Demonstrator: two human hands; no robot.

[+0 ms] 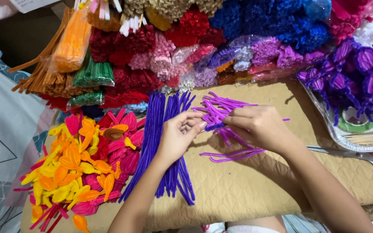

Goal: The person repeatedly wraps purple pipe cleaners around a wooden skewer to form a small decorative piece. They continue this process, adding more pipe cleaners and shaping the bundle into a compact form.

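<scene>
A: Hands first. Right hand point(260, 127) curled shut, pinching a light-purple pipe cleaner point(214, 126) at its bend; left hand point(181, 133) half closed, fingertips on the same piece.

B: Location?

A: Mid-surface, above the loose light-purple bent pieces point(227, 129).

B: Progress?

A: Judged partial. Straight dark-purple stems point(160, 142) lie unbent to the left; finished purple shapes fill the clear tray point(324, 118) at right. Orange and pink petals point(83, 164) heaped near left.

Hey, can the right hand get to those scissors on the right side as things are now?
Probably yes. The scissors lie bare on the quilted mat just beyond the right forearm, nothing over them. But the right hand is pinching a bent purple stem, so it isn't free.
</scene>
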